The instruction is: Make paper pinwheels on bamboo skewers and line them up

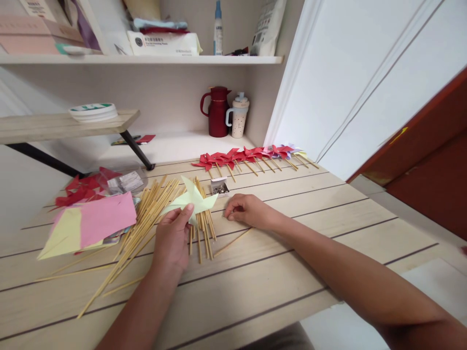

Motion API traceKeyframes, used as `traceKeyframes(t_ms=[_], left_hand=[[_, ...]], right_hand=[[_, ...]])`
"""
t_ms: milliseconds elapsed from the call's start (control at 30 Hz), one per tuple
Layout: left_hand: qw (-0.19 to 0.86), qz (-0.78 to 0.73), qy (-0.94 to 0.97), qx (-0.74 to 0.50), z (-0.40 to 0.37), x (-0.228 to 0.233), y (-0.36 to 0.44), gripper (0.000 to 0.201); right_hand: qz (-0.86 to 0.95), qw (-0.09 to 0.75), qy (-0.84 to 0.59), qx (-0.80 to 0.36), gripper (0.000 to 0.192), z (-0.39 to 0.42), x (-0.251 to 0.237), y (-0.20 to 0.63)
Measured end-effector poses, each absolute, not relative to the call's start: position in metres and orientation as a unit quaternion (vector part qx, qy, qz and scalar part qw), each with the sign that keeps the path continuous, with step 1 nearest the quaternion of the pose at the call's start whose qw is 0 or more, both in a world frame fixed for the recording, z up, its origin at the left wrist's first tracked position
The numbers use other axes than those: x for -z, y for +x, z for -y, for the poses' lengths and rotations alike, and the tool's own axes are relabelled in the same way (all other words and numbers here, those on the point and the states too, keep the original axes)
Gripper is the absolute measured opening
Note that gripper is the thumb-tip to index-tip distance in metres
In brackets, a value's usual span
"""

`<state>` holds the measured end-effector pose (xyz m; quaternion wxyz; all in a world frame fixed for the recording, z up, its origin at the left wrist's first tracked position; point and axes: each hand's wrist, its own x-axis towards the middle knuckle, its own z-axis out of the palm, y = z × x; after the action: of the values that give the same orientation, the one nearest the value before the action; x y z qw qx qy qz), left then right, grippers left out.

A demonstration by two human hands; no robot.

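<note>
A pale green paper pinwheel [196,198] is pinched in my left hand [173,233], the thumb pressed near its centre. Several thin wooden sticks [206,231] lie on the table under and beyond it. My right hand [245,210] rests just right of the pinwheel, fingers curled with the tips together; whatever they hold, if anything, is too small to make out. Just beyond that hand stands a small open box [220,187] of little metal pins. One single stick [233,241] lies on the table in front of the right hand.
Finished red pinwheels on sticks [237,156] lie in a row at the back. Left are a big pile of sticks [146,214], pink paper [108,218], yellow paper [63,236] and red paper shapes [85,187]. A red jug [219,113] and a cup [239,116] stand behind.
</note>
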<state>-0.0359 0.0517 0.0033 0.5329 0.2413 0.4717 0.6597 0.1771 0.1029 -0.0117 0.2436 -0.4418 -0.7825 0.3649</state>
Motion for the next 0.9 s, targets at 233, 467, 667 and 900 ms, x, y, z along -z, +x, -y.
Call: traceKeyframes(t_ms=[233, 467, 667, 900], left_hand=[[0.537, -0.474, 0.241, -0.655, -0.052, -0.001, -0.036, 0.035], [0.54, -0.472, 0.242, -0.653, -0.053, 0.0, -0.037, 0.037], [0.542, -0.472, 0.243, -0.651, -0.053, 0.002, -0.037, 0.037], [0.535, -0.473, 0.253, -0.653, -0.054, 0.005, -0.037, 0.035]], right_hand=[[0.793, 0.255, -0.462, -0.305, 0.016, -0.1, 0.012, 0.17], [0.802, 0.283, -0.45, -0.273, 0.018, -0.098, 0.016, 0.166], [0.795, 0.285, -0.46, -0.273, 0.014, -0.096, 0.016, 0.163], [0.788, 0.288, -0.475, -0.266, 0.017, -0.096, 0.017, 0.162]])
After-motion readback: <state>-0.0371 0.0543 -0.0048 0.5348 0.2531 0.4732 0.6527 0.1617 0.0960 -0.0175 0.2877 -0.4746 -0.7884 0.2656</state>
